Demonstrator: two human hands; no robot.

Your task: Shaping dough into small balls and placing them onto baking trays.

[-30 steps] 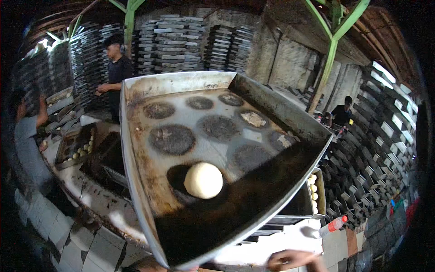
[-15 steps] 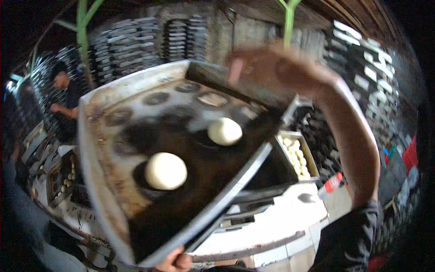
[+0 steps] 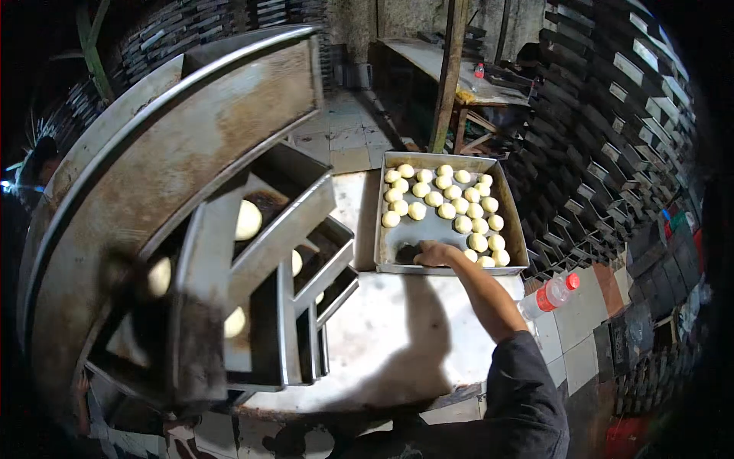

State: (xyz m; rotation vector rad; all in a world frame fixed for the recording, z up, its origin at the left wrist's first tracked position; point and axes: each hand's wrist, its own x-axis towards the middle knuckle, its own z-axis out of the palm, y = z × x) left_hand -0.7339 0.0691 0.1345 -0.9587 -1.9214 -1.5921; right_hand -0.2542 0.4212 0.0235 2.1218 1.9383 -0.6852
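My right hand point(image 3: 436, 254) reaches over the near edge of a shallow metal tray point(image 3: 497, 164) of pale round dough balls point(image 3: 434, 199). Its fingers are curled down at the near left part, and what they hold, if anything, is hidden. On my left stand several staggered metal baking pans point(image 3: 283, 226), a few with a dough ball point(image 3: 248, 220) inside. The nearest pan point(image 3: 206, 130) looms large with its stained wall toward me. A blurred strip of skin point(image 3: 82, 402) shows below its corner; whether it is my left hand is unclear.
A white worktop point(image 3: 375, 321) carries the pans and tray. A clear plastic bottle point(image 3: 549, 297) with a red cap is right of the tray. Behind stand a wooden post point(image 3: 449, 76) and a table point(image 3: 424, 57). Stacked dark pans point(image 3: 596, 145) line the right side.
The view has swung right. My right hand, raised over the large pan before, is now down at the tray of dough balls. The large pan now appears farther left and tilted.
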